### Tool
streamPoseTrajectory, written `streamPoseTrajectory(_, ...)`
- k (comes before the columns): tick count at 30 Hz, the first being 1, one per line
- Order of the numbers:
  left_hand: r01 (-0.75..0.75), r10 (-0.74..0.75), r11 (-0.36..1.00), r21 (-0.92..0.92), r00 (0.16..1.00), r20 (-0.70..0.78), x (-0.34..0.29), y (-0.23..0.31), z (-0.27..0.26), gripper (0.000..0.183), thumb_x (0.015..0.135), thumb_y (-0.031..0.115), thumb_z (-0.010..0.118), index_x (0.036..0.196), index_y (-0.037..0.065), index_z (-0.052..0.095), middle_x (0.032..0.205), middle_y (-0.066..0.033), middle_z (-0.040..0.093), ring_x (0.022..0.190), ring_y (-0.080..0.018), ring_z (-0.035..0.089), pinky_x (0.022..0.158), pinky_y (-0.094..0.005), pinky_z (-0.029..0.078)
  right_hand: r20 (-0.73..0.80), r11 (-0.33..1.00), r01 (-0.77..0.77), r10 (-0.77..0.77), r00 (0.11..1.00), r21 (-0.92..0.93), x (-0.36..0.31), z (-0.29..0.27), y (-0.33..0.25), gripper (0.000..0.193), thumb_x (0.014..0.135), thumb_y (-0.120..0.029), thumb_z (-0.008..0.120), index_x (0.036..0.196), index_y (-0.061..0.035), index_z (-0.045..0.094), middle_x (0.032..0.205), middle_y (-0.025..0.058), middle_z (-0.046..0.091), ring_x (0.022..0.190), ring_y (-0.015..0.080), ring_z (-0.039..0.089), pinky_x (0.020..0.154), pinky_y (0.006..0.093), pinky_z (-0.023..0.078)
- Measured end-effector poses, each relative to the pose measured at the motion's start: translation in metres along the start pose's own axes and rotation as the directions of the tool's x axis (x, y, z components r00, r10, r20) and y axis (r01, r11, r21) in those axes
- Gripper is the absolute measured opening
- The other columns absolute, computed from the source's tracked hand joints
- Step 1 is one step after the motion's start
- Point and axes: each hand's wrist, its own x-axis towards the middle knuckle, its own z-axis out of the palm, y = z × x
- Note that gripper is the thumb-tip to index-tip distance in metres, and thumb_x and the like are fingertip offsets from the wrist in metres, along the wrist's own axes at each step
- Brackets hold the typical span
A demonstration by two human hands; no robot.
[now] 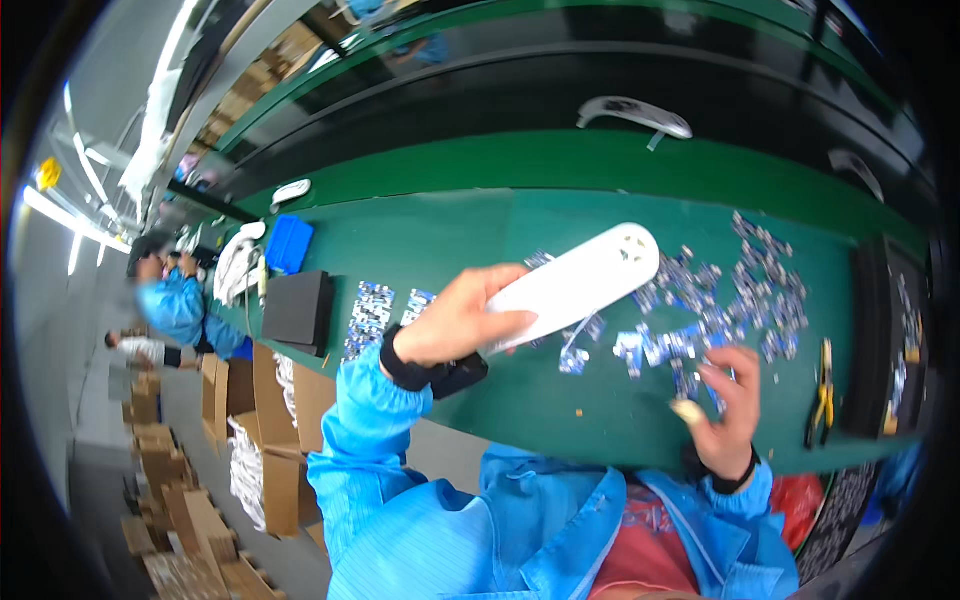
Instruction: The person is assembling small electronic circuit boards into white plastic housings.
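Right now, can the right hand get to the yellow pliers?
Probably yes: the right hand is open, the pliers lie just to its right, and mostly bare green table is between them, with nothing big blocking the way.

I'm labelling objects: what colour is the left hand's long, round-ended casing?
The round-ended casing is white, in the head view.
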Motion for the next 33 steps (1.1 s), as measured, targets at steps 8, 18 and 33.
streamPoseTrajectory(8,0.033,-0.075,0.99,0.136,0.945,0.317,-0.057,-0.036,0.064,0.039,0.086,0.014,0.066,0.12,-0.002,0.056,0.105,-0.0069,0.065,0.095,-0.0122,0.058,0.086,-0.0276,0.047,0.348,0.927,0.37,-0.327,0.879,-0.063,-0.01,0.007,-0.037,0.039,0.069,-0.009,0.073,0.107,-0.0113,0.067,0.128,0.0129,0.052,0.122,0.0362,0.047,0.097,0.0485,0.045)
streamPoseTrajectory(18,-0.266,0.07,0.739,-0.619,0.944,-0.321,-0.109,-0.116,0.103,0.049,0.09,0.013,0.061,0.133,0.003,0.039,0.134,-0.0154,0.047,0.125,-0.026,0.046,0.096,-0.0391,0.045,-0.066,0.99,0.057,-0.066,0.996,-0.129,-0.043,0.027,-0.062,0.034,0.068,0.003,0.069,0.101,-0.0011,0.065,0.115,0.0171,0.061,0.105,0.0374,0.059,0.085,0.0423,0.051)
streamPoseTrajectory(33,-0.359,0.163,0.489,-0.795,0.933,-0.321,-0.132,-0.151,0.088,0.064,0.083,-0.005,0.062,0.139,0.003,0.032,0.144,-0.0235,0.036,0.13,-0.0343,0.043,0.104,-0.0507,0.041,0.594,0.87,0.456,-0.268,0.758,-0.19,0.052,0.108,-0.028,0.024,0.075,0.0,0.061,0.098,-0.0051,0.066,0.105,0.0064,0.061,0.099,0.0257,0.058,0.079,0.0343,0.052)
